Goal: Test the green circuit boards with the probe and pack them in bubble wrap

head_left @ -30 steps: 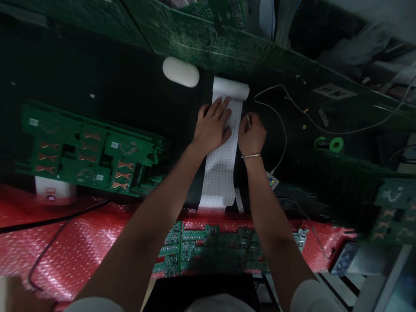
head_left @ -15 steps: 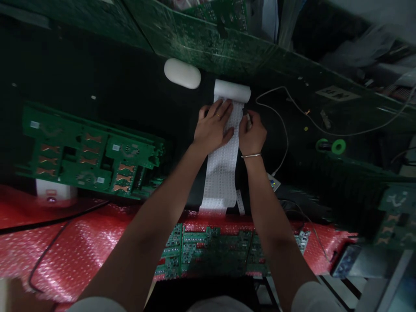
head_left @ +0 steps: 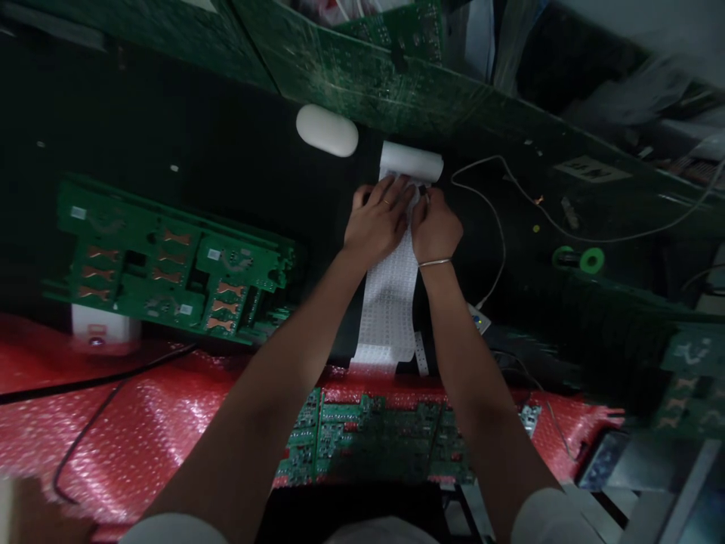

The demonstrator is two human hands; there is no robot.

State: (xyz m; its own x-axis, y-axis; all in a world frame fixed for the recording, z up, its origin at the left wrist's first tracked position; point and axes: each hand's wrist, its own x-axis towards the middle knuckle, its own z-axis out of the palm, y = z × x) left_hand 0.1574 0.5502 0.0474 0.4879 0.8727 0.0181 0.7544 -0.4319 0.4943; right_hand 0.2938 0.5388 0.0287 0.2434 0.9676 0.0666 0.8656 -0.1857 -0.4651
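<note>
A long strip of printed white labels (head_left: 390, 302) runs toward me from its roll (head_left: 411, 162) at the back of the dark bench. My left hand (head_left: 377, 221) lies on the upper part of the strip, palm down, its fingers stretched toward the roll. Close beside it, my right hand (head_left: 437, 225) is closed in a pinch at the strip's right edge, just below the roll. A small dark-tipped thing shows at its fingertips; its kind is mostly hidden. The near end of the strip reaches the red bubble wrap (head_left: 362, 381).
Stacked green circuit boards (head_left: 170, 264) lie to the left. More boards (head_left: 374, 442) rest on the bubble wrap in front of me. A white rounded case (head_left: 327, 131) sits left of the roll. A thin cable (head_left: 499, 219) and a green spool (head_left: 591, 261) are to the right.
My right hand has shifted left and slightly up across the strip's edge, now almost touching my left hand's fingers. The whole view has shifted slightly.
</note>
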